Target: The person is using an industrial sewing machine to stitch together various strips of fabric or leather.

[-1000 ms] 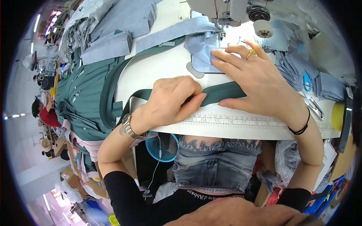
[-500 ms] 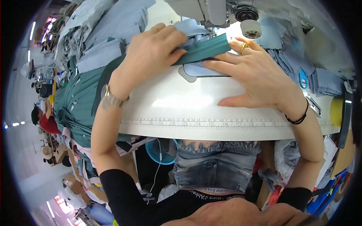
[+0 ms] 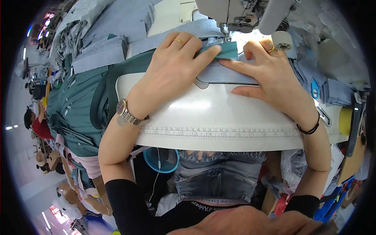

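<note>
A green fabric strip (image 3: 229, 50) lies under the sewing machine (image 3: 213, 9), close to its needle area. My left hand (image 3: 172, 64) is closed over the strip, its thumb stretched along the top near the strip's end; the curled fingers partly hide the cloth. At the strip's lower right edge, the index fingertip of my right hand (image 3: 274, 72) touches or nearly touches it. That hand's thumb is spread apart above the white tabletop (image 3: 188, 113). Below the strip shows a smooth grey-blue plate (image 3: 235, 77).
Grey-blue cut pieces (image 3: 100, 55) are stacked at the upper left, beside heaped green fabric (image 3: 78, 105). Blue snips (image 3: 314, 88) and a yellow roll (image 3: 345, 120) lie on the right. A ruler tape (image 3: 211, 134) runs along the near edge. A person in red (image 3: 41, 127) is far left.
My left hand has moved right along the strip, its thumb now near the strip's end. Less of the green strip shows. My right hand stays beside it, fingers more bent.
</note>
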A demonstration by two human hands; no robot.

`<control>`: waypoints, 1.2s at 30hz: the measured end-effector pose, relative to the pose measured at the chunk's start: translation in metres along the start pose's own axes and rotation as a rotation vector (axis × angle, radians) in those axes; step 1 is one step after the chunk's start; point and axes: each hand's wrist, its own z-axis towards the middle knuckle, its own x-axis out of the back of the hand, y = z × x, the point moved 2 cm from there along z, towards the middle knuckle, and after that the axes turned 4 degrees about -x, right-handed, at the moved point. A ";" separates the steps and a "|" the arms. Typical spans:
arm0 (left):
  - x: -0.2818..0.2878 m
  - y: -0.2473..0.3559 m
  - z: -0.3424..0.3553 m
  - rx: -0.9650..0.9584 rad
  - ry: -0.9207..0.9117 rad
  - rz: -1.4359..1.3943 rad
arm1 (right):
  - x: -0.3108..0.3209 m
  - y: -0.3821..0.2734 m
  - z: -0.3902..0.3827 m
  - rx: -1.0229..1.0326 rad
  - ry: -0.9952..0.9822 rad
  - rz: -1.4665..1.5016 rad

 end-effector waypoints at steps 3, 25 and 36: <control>-0.001 0.002 0.003 -0.056 0.047 0.007 | -0.004 0.001 0.004 -0.002 0.017 0.024; -0.010 0.004 0.004 0.012 0.057 -0.132 | -0.005 -0.004 0.001 -0.006 0.020 -0.017; -0.006 0.003 0.007 -0.043 -0.017 -0.110 | 0.007 0.011 -0.002 0.075 0.003 -0.050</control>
